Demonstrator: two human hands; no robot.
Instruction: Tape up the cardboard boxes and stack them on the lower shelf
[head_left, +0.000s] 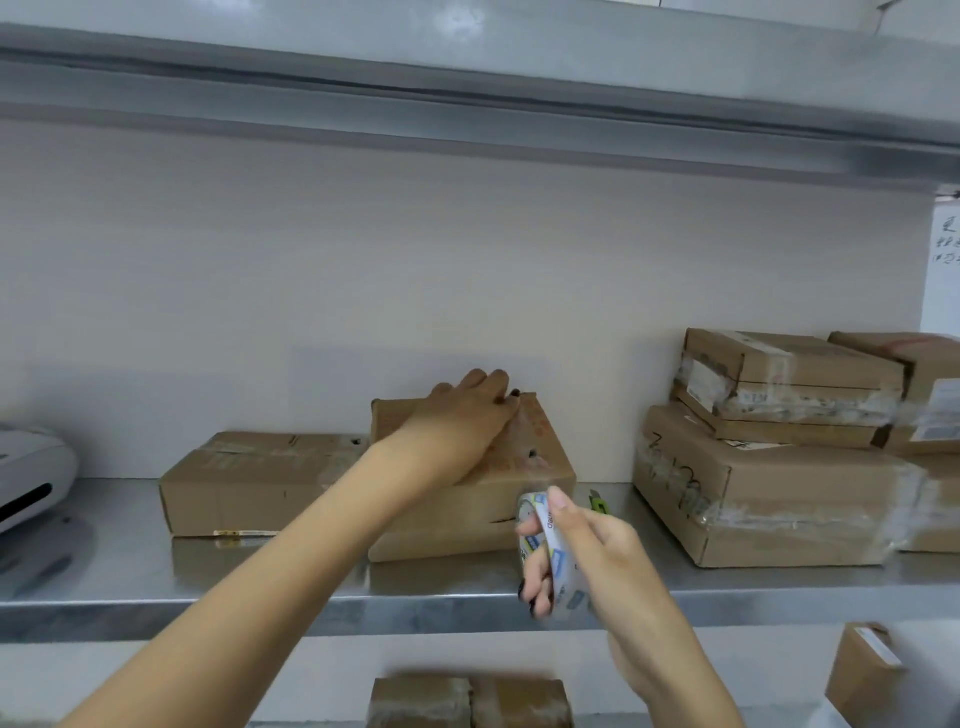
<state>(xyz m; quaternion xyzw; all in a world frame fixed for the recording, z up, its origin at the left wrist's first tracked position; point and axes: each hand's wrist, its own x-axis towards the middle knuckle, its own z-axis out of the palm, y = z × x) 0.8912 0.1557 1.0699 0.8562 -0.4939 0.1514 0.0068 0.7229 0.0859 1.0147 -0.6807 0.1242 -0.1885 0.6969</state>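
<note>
A brown cardboard box (457, 514) sits in the middle of the steel shelf (156, 587). My left hand (467, 415) lies flat on its top, fingers stretched toward the back edge. My right hand (587, 551) grips a roll of clear tape (543, 540) with a printed core, held upright just in front of the box's right front corner. A strip of clear tape seems to run from the roll up over the box's top.
A flatter box (249, 483) lies left of the middle box. Taped boxes (779, 457) are stacked at the right. A small green cutter (598, 503) lies behind the roll. A white device (31, 478) is at far left. More boxes (467, 701) sit on the lower shelf below.
</note>
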